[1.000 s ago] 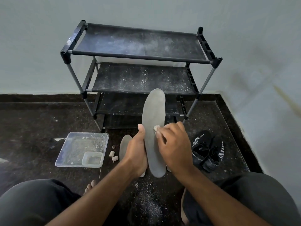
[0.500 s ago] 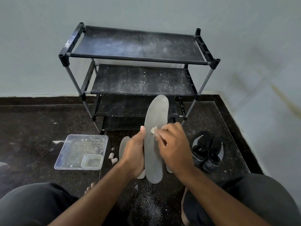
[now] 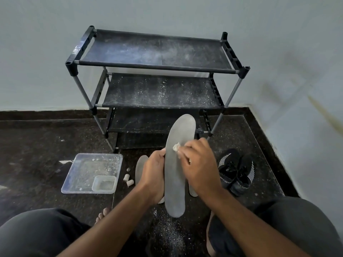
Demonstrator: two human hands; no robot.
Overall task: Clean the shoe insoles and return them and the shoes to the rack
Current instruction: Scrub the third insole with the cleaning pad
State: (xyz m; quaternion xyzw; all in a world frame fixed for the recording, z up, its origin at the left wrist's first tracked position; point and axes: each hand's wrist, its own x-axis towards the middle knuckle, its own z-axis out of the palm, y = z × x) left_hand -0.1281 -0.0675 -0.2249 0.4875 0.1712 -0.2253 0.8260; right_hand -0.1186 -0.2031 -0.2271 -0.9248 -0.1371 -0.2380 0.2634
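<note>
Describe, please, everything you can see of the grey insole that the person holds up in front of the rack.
The grey insole is long, flat and thin, with rounded ends and a matte surface that looks like foam or felt. It is held lengthwise, its toe end tilted up towards the shoe rack and its heel end low between the knees. The left hand grips its left edge; the right hand presses a small whitish wad onto its upper part. A second insole lies on the floor behind it.

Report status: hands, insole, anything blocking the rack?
Left hand grips insole upright. Right hand presses white wad on it. Rack shelves bare, dusty; shoes on floor, right. Nothing blocking.
</note>
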